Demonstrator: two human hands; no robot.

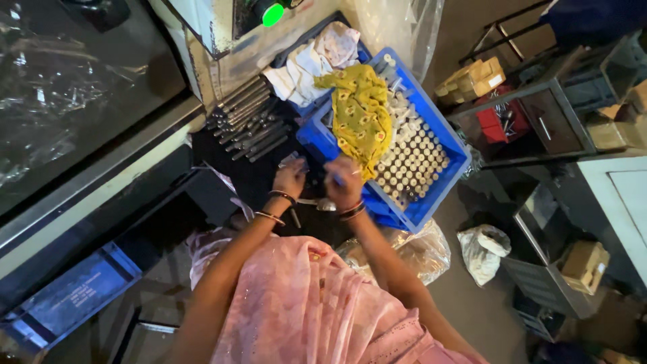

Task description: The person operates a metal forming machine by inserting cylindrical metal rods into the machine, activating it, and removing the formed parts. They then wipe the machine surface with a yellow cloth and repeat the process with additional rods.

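My left hand rests at the near edge of a dark work surface, its fingers closed around a small metal part. My right hand sits beside it at the front rim of a blue plastic crate, fingers curled; what it grips is too blurred to tell. The crate holds several upright pale cylindrical parts in rows, half covered by a yellow patterned cloth. A small metal piece lies just below my hands.
A row of long metal rods lies left of the crate. White rags fill a second blue crate behind. A machine with a green button stands at the back. Metal shelves with boxes stand right; plastic bags lie on the floor.
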